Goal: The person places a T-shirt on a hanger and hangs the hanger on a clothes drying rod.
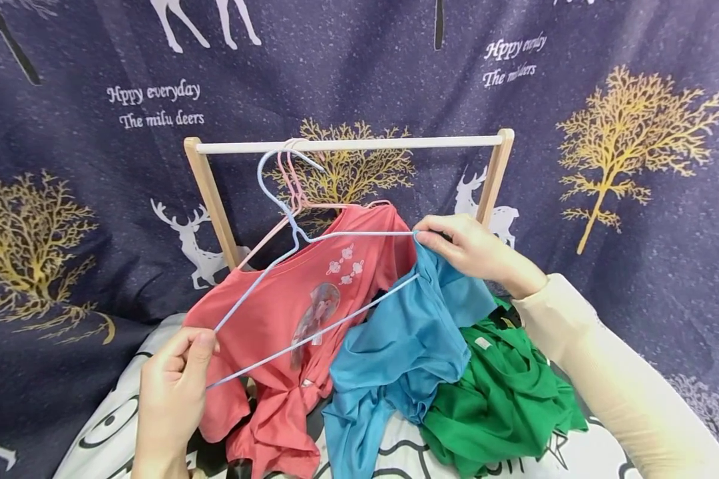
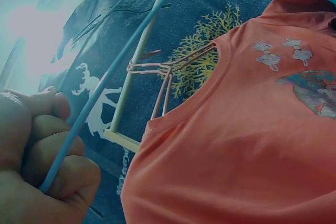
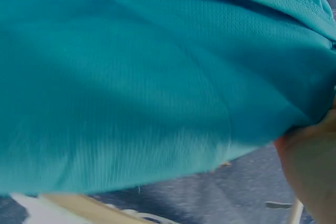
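My left hand (image 1: 174, 386) grips the left end of a light blue clothes hanger (image 1: 257, 283), fingers curled round its wire; the left wrist view shows the same grip. At the hanger's other end, my right hand (image 1: 473, 249) pinches the blue shirt (image 1: 395, 346) against the wire. The shirt hangs from that end only, its lower part drooping onto the bed. In the right wrist view the blue cloth (image 3: 131, 87) hides most of the hand. Behind the hanger, a coral shirt (image 1: 257, 306) with a printed front hangs on a pink hanger (image 1: 263, 239).
A small rack with a white rail (image 1: 359, 144) and wooden legs (image 1: 212, 199) stands at the back and carries the pink hangers. A green garment (image 1: 503, 399) lies crumpled at the right on a white patterned sheet (image 1: 395, 446). A dark blue printed curtain (image 1: 359, 66) hangs behind.
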A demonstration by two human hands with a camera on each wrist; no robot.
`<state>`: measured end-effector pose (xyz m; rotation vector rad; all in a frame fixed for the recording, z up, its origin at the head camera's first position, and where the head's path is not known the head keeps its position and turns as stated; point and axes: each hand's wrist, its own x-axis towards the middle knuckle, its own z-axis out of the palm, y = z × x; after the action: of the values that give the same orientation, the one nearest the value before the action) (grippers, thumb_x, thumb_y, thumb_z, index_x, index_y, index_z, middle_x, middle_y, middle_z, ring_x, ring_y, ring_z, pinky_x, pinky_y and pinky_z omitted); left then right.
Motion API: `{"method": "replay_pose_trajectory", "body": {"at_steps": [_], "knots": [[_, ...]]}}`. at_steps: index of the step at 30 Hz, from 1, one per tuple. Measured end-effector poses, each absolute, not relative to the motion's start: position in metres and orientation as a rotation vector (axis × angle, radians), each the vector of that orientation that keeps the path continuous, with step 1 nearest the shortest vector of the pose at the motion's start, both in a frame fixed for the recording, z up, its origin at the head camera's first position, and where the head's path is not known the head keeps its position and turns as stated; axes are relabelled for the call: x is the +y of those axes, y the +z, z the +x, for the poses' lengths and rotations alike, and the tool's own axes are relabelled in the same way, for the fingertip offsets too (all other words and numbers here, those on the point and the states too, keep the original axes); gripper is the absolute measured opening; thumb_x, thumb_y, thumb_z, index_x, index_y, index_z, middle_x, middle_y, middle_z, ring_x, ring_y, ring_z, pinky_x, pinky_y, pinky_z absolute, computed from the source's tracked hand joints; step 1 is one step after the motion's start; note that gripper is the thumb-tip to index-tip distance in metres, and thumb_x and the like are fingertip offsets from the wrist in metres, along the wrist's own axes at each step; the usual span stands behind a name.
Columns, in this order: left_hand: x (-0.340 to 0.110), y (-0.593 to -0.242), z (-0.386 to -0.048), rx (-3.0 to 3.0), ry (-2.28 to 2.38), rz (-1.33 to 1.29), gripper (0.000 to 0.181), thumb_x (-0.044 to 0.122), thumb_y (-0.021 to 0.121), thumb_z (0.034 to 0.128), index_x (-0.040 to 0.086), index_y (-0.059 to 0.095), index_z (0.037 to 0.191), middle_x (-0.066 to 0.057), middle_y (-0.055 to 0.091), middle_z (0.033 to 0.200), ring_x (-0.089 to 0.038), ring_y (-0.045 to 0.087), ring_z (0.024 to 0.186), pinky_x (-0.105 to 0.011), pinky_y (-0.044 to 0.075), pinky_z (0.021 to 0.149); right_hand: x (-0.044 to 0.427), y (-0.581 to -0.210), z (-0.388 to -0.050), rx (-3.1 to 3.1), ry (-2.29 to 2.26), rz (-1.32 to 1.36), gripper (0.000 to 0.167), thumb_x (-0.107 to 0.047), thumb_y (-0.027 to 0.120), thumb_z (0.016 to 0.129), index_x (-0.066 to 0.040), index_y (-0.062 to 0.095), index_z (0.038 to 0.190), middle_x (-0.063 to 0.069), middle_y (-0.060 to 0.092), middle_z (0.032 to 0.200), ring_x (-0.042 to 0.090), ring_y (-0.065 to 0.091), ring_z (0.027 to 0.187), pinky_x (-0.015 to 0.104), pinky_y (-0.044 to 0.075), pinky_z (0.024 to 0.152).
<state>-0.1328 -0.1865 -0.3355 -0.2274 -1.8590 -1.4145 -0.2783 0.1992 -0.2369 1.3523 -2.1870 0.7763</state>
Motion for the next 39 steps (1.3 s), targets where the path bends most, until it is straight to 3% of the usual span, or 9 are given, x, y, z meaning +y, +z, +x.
{"method": "replay_pose_trajectory", "body": {"at_steps": [12,17,23,30,39], "knots": [[-0.182,-0.335,-0.138,-1.776,-1.445,-0.319,0.018,-0.009,0.052,0.0963,-0.013,0.057,0.08,0.003,0.044,0.057,-0.008,0.035,0.05,-0.024,0.027,0.047,0.181,-0.216,-0.268,-2.049,0.583,1.346,0.011,0.004,0.061,0.092,-0.006,0.064,0.096,-0.004,0.052,0.074,0.009,0.044,0.063,0.025,0.036,0.065],[-0.18,-0.333,-0.139,-1.801,-1.427,-0.317,0.018,-0.006,0.053,0.0971,-0.013,0.057,0.081,0.005,0.046,0.057,-0.008,0.033,0.05,-0.023,0.029,0.048,0.174,-0.218,-0.265,-2.041,0.543,1.29,0.005,-0.004,0.061,0.095,-0.007,0.065,0.096,-0.003,0.052,0.073,0.01,0.045,0.063,0.029,0.038,0.064],[-0.18,-0.339,-0.144,-1.821,-1.383,-0.348,0.015,-0.008,0.054,0.0958,-0.008,0.058,0.081,0.006,0.043,0.054,-0.009,0.032,0.05,-0.024,0.028,0.049,0.166,-0.226,-0.262,-2.04,0.461,1.204,0.005,-0.014,0.061,0.097,-0.011,0.065,0.096,-0.004,0.054,0.072,0.012,0.049,0.062,0.033,0.041,0.061],[-0.175,-0.346,-0.15,-1.84,-1.366,-0.366,0.014,-0.008,0.055,0.095,-0.005,0.06,0.082,0.005,0.045,0.056,-0.007,0.034,0.048,-0.023,0.028,0.046,0.158,-0.235,-0.26,-2.069,0.45,1.162,0.002,-0.013,0.062,0.096,-0.014,0.063,0.095,-0.005,0.052,0.07,0.013,0.049,0.061,0.034,0.041,0.061],[-0.164,-0.347,-0.152,-1.866,-1.355,-0.436,0.016,-0.007,0.055,0.0957,0.001,0.06,0.082,0.007,0.045,0.058,-0.005,0.034,0.049,-0.023,0.03,0.047,0.149,-0.24,-0.258,-2.029,0.481,1.146,0.01,-0.012,0.06,0.097,-0.015,0.058,0.087,-0.006,0.044,0.065,0.012,0.044,0.055,0.032,0.037,0.056]]}}
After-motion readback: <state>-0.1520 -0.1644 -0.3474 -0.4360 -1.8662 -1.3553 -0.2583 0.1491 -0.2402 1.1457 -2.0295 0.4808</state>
